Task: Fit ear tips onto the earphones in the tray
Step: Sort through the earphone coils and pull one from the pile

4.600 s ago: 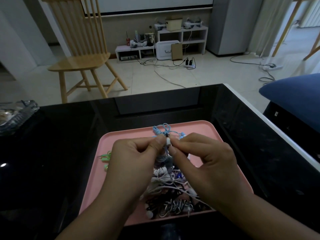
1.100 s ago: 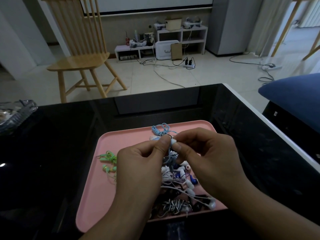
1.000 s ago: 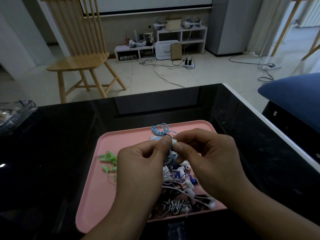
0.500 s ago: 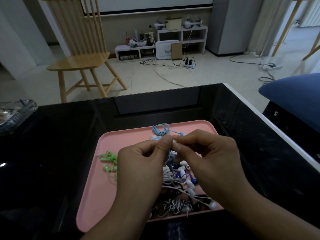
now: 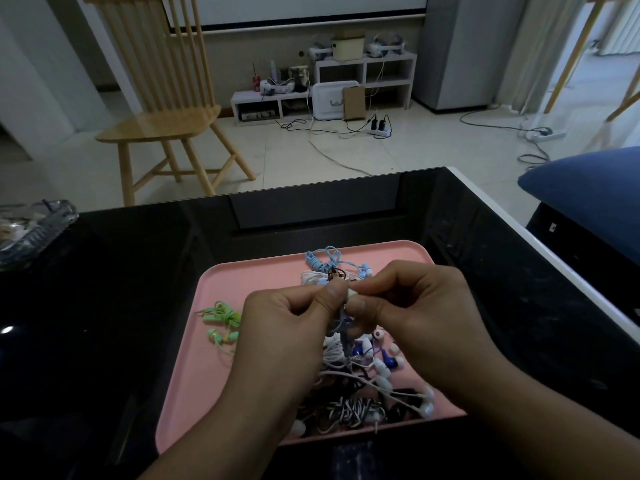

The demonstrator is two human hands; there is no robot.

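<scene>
A pink tray [image 5: 249, 282] lies on the black table, filled with tangled earphones. Above its middle my left hand [image 5: 291, 327] pinches a grey-blue earphone [image 5: 343, 320] whose cord hangs down into the pile. My right hand [image 5: 415, 313] meets it fingertip to fingertip and pinches a small white ear tip [image 5: 352, 293] against the earbud. A light blue earphone bundle [image 5: 325, 261] lies at the tray's far edge. A green pair [image 5: 221, 317] sits at the tray's left. White, blue and striped black-and-white earphones [image 5: 356, 407] are heaped under my hands.
The glossy black table [image 5: 121, 289] has a white edge on the right. A glass dish [image 5: 31, 226] stands at the far left. Beyond the table are a wooden chair [image 5: 162, 109], low white shelves and floor cables. A blue cushion [image 5: 588, 181] is at the right.
Both hands have stayed together above the tray, working the white tip at the earbud. The right fingertips have closed further over the tip, which shows less than a second ago.
</scene>
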